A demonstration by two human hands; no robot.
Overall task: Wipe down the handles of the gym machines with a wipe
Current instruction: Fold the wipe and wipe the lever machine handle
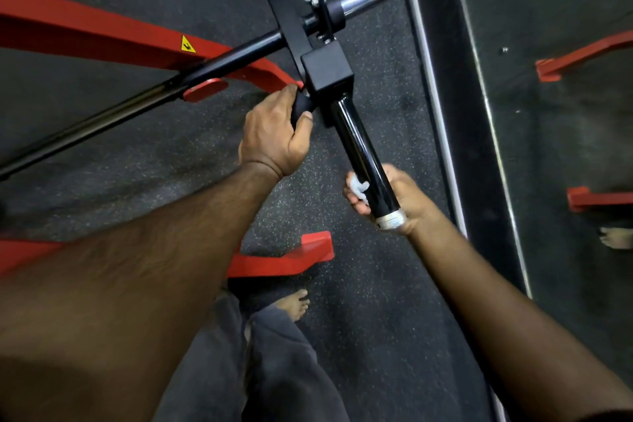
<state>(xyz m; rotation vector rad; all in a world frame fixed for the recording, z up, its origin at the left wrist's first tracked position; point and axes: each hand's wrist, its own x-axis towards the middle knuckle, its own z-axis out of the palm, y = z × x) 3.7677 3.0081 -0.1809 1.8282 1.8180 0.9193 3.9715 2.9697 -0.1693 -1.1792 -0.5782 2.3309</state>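
While the left hand (pixel 274 134) curls round a short black grip (pixel 303 106) beside the machine's square black block (pixel 327 70), the right hand (pixel 387 197) wraps the lower end of a glossy black handle (pixel 359 151) that slopes down from that block. A white wipe (pixel 358 189) is bunched between the right fingers (pixel 356 202) and the handle, pressed against it just above the silver end cap (pixel 390 218) (only a crumpled part shows). Red frame bars (pixel 102 34) run at left. Speckled dark rubber floor (pixel 359 301) lies below; one bare foot (pixel 296 303) stands on it.
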